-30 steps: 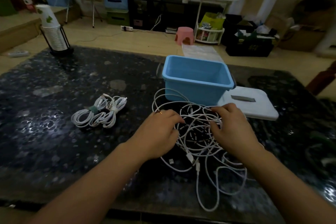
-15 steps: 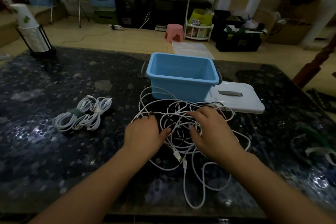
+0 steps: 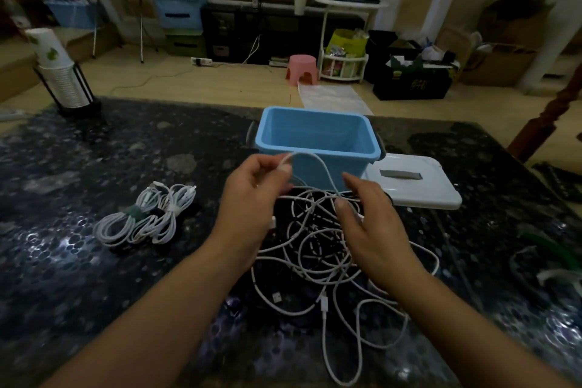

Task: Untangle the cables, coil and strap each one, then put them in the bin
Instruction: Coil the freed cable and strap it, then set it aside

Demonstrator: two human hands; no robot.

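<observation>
My left hand [image 3: 252,192] pinched one white cable end [image 3: 286,164], lifted over the tangle [image 3: 318,239] mid-table, near the front edge before the bin [image 3: 315,138]. My right hand [image 3: 368,227] hovered loose, holding nothing. Best to draw slowly, freeing loops rather than tightening them.

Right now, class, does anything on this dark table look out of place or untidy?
Yes: the heap of loose white cables in front of the empty blue plastic bin is knotted. The left hand pinches one strand. Two coiled, strapped white cables lie outside the bin. The bin's white lid is off.
</observation>
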